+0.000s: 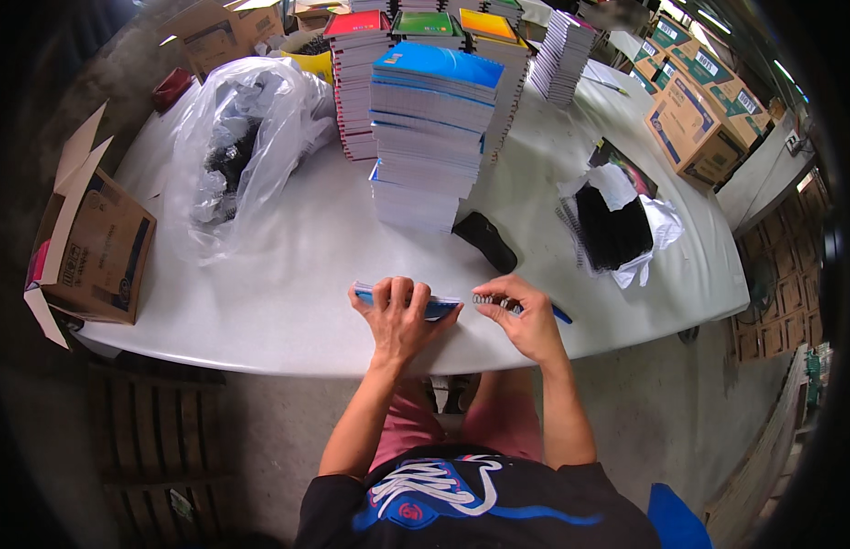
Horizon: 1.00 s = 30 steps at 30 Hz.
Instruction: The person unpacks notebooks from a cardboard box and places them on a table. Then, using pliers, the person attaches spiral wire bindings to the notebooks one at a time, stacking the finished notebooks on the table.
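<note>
From where I stand, the left hand grips a blue-covered notebook at the frame's lower centre, while the right hand pinches a wire coil just beyond its right end. A slack pinch could drop or bend that coil; uneven pressure could splay the pages. The tall notebook stack, upper centre, might topple if bumped. The white table has its near edge close below both hands, with more elbow room toward frame left.
</note>
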Each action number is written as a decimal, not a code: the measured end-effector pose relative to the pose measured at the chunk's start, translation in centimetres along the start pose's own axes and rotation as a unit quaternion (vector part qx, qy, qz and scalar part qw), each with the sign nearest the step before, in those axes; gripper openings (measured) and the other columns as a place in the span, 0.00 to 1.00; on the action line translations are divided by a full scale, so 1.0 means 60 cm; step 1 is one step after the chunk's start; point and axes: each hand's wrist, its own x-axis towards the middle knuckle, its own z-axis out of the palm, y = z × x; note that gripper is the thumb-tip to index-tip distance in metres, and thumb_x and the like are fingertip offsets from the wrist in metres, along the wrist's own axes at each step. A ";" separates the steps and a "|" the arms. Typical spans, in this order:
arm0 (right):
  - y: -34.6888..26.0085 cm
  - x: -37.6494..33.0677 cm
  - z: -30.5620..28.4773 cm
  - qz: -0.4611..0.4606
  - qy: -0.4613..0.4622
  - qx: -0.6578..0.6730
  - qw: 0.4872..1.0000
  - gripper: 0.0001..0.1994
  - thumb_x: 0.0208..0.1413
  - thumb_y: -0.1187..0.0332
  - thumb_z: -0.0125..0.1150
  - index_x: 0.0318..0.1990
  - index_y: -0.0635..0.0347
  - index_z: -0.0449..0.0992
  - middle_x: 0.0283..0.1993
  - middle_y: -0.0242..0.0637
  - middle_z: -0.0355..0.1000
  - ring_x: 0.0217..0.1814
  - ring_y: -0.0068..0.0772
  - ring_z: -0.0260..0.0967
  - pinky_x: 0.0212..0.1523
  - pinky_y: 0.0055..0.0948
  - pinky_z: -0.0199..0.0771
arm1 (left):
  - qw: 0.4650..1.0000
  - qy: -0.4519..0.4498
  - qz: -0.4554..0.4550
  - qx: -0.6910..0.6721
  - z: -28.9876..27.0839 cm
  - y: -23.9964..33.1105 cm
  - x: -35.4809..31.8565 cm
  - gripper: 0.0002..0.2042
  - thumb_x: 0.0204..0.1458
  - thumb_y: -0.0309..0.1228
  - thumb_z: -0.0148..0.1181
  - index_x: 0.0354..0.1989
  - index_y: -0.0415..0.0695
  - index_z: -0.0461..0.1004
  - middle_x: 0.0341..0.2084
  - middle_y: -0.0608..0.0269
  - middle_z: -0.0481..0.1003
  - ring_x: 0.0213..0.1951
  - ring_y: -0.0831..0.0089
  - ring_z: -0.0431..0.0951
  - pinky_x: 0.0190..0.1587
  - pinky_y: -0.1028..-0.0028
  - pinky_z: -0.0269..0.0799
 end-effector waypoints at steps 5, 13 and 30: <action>0.002 0.008 0.008 0.007 0.029 -0.012 0.999 0.10 0.42 0.75 0.68 0.35 0.57 0.79 0.34 0.33 0.73 0.32 0.27 0.69 0.34 0.24 0.67 | 0.999 0.001 -0.027 -0.033 -0.008 0.003 -0.005 0.28 0.27 0.61 0.68 0.27 0.52 0.69 0.36 0.64 0.63 0.48 0.62 0.58 0.48 0.46 0.45; 0.017 0.018 0.026 0.015 0.043 -0.057 0.997 0.10 0.42 0.74 0.68 0.35 0.57 0.79 0.32 0.34 0.76 0.32 0.27 0.71 0.34 0.26 0.70 | 0.998 0.022 -0.055 -0.018 0.014 0.016 -0.007 0.28 0.25 0.58 0.69 0.26 0.51 0.67 0.34 0.64 0.64 0.46 0.61 0.61 0.47 0.45 0.48; 0.026 0.020 0.020 -0.069 -0.024 -0.053 0.996 0.12 0.45 0.77 0.64 0.39 0.54 0.81 0.37 0.35 0.77 0.42 0.33 0.70 0.43 0.30 0.71 | 0.993 0.011 -0.102 -0.062 0.003 0.023 -0.004 0.26 0.30 0.61 0.65 0.26 0.52 0.69 0.33 0.66 0.65 0.46 0.63 0.62 0.49 0.42 0.47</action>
